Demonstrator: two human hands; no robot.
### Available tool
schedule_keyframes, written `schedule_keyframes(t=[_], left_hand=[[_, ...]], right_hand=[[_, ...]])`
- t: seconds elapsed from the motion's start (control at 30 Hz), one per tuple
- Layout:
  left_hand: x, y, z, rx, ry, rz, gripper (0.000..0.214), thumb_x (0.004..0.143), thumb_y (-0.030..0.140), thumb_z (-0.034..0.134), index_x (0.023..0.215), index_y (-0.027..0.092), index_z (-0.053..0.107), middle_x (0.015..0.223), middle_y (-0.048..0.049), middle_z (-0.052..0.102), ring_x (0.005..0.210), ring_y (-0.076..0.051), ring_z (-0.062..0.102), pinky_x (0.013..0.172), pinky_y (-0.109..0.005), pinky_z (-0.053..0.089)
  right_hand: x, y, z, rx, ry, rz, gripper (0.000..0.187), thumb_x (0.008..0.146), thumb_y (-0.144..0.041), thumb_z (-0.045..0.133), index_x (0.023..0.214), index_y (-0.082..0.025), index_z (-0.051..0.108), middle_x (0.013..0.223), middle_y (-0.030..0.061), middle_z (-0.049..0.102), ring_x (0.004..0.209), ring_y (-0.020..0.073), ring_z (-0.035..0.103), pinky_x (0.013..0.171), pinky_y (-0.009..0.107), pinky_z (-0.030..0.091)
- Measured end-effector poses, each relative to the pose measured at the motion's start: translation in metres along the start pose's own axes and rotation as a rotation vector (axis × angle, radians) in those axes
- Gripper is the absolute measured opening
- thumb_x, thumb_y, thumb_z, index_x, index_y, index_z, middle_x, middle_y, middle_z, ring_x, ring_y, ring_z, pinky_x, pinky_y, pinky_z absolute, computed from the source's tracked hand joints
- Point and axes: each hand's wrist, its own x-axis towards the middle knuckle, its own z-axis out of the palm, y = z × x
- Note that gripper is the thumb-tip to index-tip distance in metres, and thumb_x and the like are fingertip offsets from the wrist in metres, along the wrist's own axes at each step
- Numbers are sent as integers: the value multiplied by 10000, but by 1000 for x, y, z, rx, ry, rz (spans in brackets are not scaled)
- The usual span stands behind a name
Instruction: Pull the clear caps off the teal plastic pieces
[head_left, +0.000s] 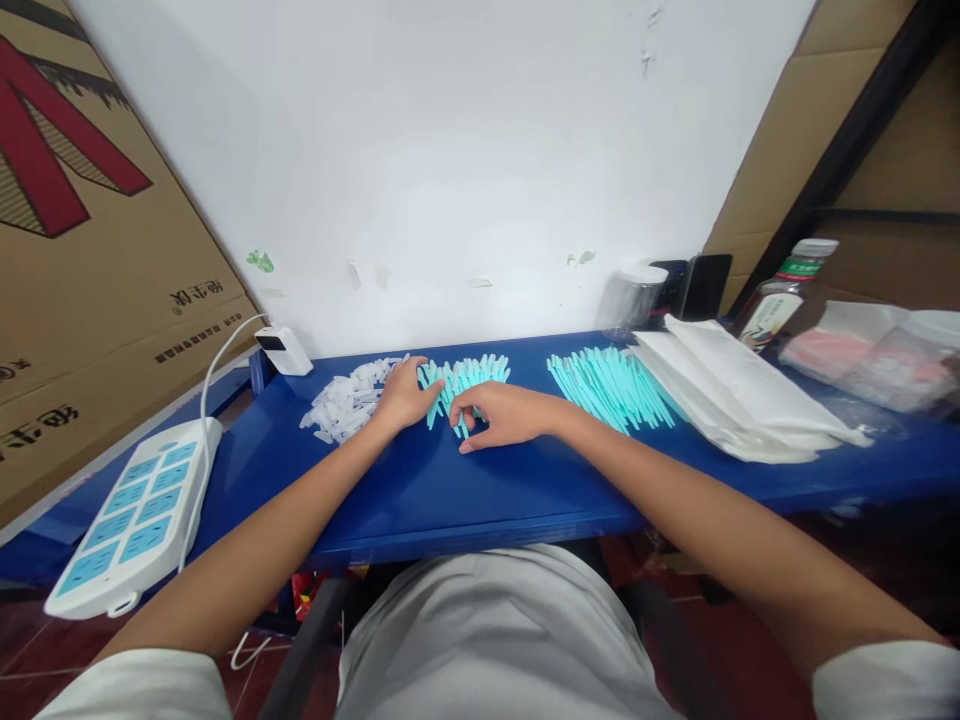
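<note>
A row of slim turquoise plastic sticks (pixel 480 372) with pale tips lies on the blue table in front of me. My right hand (pixel 504 412) is curled at the near edge of that row, its fingers closed around a turquoise stick (pixel 463 427). At the row's left end rests my left hand (pixel 407 396), thumb and fingers apart, touching the sticks there. Close beside it on the left is a heap of small white plastic pieces (pixel 346 400). A second bunch of turquoise sticks (pixel 611 388) lies farther right.
White flat bags (pixel 739 390) are stacked on the right, with a clear lidded jar (pixel 637 295) and a bottle (pixel 780 290) behind. A power strip (pixel 135 520) and a white plug-like device (pixel 285 350) are on the left. A white wall (pixel 480 180) stands behind the table (pixel 450 500).
</note>
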Motion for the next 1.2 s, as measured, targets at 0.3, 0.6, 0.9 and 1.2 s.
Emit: schedule_keyframes(t=[0.3, 0.6, 0.9, 1.2], left_hand=[[-3, 1, 5, 340, -45, 77, 625, 919, 422, 567, 1462, 127, 472, 1269, -182, 626, 1161, -345, 633, 965, -441, 484], [-5, 4, -3, 271, -114, 91, 557, 854, 324, 600, 1379, 153, 533, 984, -85, 719, 948, -293, 694, 775, -361, 477], [-3, 4, -7, 168, -177, 93, 575, 816, 277, 610, 1371, 141, 547, 876, -59, 733, 856, -275, 699, 702, -348, 458], [3, 0, -17, 73, 5, 76, 545, 816, 238, 571, 1357, 180, 537, 780, 6, 706, 737, -226, 664, 674, -333, 445]], right_hand=[[5, -1, 6, -12, 52, 33, 192, 912, -324, 738, 1019, -165, 722, 792, 11, 679, 662, 131, 573, 617, 253, 352], [7, 0, 8, 33, 81, 30, 97, 917, -234, 707, 974, -160, 730, 859, 26, 692, 694, 123, 578, 646, 240, 369], [14, 1, 21, -45, 183, 31, 84, 918, -140, 645, 921, -153, 728, 837, 34, 706, 696, 129, 573, 645, 241, 358], [10, 0, 12, -86, 243, 29, 103, 920, -154, 636, 907, -146, 738, 845, 47, 713, 745, 145, 592, 687, 250, 370]])
